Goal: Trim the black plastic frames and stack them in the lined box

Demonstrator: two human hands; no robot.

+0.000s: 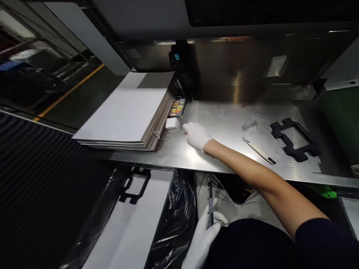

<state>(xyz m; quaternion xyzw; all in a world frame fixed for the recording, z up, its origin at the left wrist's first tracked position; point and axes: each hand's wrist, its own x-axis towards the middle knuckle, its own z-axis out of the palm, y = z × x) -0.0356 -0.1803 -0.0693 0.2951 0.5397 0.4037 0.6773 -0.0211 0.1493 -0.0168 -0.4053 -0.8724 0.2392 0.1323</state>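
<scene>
White-gloved right hand (195,135) on steel table (230,123) — left hand (203,233) grips thin tool (209,201).

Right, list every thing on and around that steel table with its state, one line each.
Right hand: gloved, stretched out, fingertips close to the white block.
Left hand: gloved, low by the body, gripping a thin dark strip.
White block: flat on the steel table, beside the stack.
Board stack: piled flat, white side up.
Utility knife: lying flat, untouched.
Black frame: lying flat, untouched.
</scene>
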